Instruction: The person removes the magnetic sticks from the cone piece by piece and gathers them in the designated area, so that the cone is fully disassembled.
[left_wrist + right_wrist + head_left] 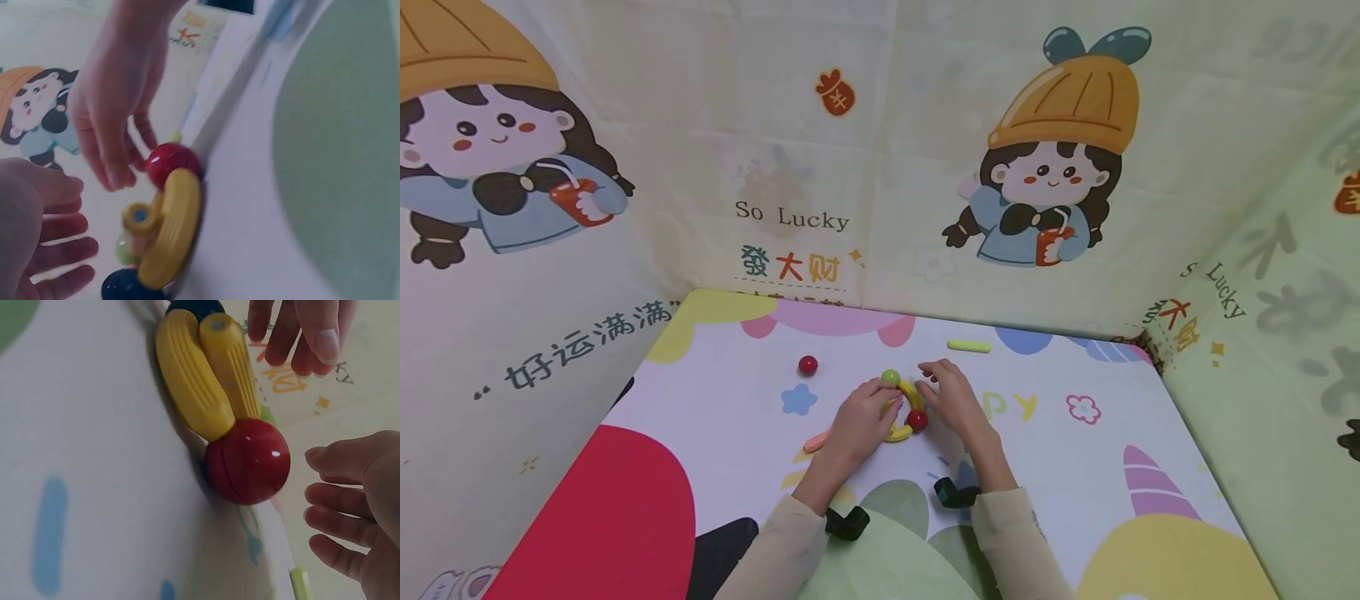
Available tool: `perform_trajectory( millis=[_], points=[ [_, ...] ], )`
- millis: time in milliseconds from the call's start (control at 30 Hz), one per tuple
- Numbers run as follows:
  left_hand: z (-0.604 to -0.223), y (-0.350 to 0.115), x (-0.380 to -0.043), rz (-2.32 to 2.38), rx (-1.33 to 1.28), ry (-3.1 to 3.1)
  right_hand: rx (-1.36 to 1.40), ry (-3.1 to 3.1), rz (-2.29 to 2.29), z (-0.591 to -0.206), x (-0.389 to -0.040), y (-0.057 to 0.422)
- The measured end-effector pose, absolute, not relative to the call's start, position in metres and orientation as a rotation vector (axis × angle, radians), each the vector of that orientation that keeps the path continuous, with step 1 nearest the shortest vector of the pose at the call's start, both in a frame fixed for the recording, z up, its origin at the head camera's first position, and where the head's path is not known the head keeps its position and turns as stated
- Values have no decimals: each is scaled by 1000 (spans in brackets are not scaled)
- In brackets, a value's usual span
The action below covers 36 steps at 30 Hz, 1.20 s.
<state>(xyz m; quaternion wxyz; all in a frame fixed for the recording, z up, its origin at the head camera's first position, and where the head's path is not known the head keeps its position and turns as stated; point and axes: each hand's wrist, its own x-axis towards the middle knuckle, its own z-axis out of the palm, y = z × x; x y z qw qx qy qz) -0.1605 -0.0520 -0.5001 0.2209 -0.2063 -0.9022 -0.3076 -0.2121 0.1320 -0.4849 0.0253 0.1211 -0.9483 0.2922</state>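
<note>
A ring of curved yellow rods (898,434) joined by balls lies on the table. In it are a green ball (891,377), a red ball (917,420) and a dark blue ball (130,285), which the left hand hides in the head view. My left hand (863,418) hovers by the ring's left side, its fingers loosely bent and gripping nothing. To the right, my right hand (953,398) is beside the red ball with relaxed fingers; in the right wrist view a gap separates this hand (369,506) from the ball (250,461).
A loose red ball (807,366) sits at the back left. Farther right lies a yellow-green rod (969,346). An orange-pink rod (816,442) is near the left wrist. The printed table mat (730,408) meets cloth walls (895,167) behind and at the sides.
</note>
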Motion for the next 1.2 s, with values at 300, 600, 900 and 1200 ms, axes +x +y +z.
perform_trajectory(
  millis=[300,600,900,1200],
  points=[
    [-499,-67,-162,-876,-374,-2584,382,-2991,904,-490,-202,119],
    [-499,-67,-163,-817,-287,-2722,499,-2967,851,-496,-193,108],
    [-496,-68,-159,-786,-316,-2793,546,-2976,794,-499,-188,107],
    [-490,-70,-159,-895,-279,-2885,584,-2977,761,-496,-190,110]
  ],
)
